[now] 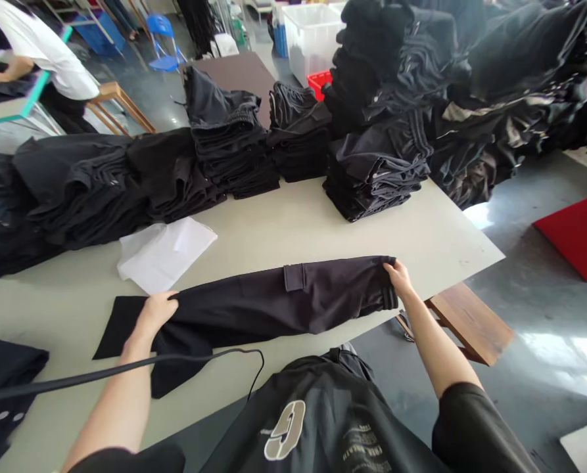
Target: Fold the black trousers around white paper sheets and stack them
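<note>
A pair of black trousers (pixel 254 302) lies lengthwise along the near edge of the pale table, with a flap pocket facing up near its middle. My left hand (pixel 156 314) is closed on the upper edge of the trousers towards the leg end. At the gathered waistband on the right, my right hand (pixel 398 277) pinches the top corner. One leg end sticks out at the left beyond my left hand, and another part hangs lower beside it.
Stacks of folded black garments (pixel 376 167) line the table's (pixel 293 220) far side. White sheets (pixel 167 253) lie behind my left hand. A black cable (pixel 125 364) crosses my left forearm. A wooden stool (pixel 470 322) stands at the right; a person (pixel 56 49) is at the upper left.
</note>
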Motion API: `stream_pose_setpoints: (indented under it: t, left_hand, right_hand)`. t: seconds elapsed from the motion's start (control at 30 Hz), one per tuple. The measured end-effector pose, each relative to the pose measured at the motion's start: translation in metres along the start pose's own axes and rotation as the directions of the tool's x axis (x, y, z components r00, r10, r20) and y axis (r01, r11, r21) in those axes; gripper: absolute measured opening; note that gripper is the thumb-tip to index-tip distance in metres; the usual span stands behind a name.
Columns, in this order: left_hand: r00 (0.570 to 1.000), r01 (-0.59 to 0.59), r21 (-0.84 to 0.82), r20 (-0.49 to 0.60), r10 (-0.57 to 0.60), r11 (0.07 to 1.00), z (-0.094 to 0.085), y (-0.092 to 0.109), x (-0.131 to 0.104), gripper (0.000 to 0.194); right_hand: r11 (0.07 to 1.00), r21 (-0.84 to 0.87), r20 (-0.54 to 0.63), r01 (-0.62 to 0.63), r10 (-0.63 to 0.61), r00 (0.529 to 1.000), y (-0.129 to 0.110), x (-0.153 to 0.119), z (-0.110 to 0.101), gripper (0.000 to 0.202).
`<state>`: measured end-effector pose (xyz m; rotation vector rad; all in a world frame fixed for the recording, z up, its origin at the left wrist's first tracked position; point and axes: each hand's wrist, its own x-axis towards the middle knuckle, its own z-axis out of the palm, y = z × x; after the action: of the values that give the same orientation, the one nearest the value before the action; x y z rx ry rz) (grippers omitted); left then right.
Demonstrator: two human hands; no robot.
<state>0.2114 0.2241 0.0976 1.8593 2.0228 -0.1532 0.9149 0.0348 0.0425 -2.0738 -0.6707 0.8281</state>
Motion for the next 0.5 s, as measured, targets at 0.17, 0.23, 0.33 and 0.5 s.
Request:
stream_pose_setpoints:
  t: [0.17, 0.23, 0.33, 0.5]
  left_hand:
    - [0.983, 0.003, 0.098, 0.182, -0.021, 0.995, 0.043, 0.036, 0.049, 0.035]
    - [0.976, 0.033, 0.148, 0.207, -0.063, 0.989, 0.061, 0.039, 0.054, 0.036]
    - [0.966, 0.070, 0.163, 0.235, -0.108, 0.984, 0.083, 0.038, 0.053, 0.039]
    - [0.964, 0.117, 0.147, 0.221, -0.147, 0.982, 0.102, 0.027, 0.041, 0.042]
  right_hand:
    - [0.953, -0.251, -0.171, -0.172, 0.132, 0.977, -0.012, 0.019, 0.049, 0.049]
    - [0.928, -0.312, -0.243, -0.205, 0.131, 0.961, -0.010, 0.012, 0.061, 0.063]
    - [0.848, -0.488, -0.267, -0.204, 0.077, 0.961, 0.000, -0.009, 0.074, 0.081]
    - [0.720, -0.677, -0.246, -0.152, -0.027, 0.969, 0.014, -0.031, 0.082, 0.081]
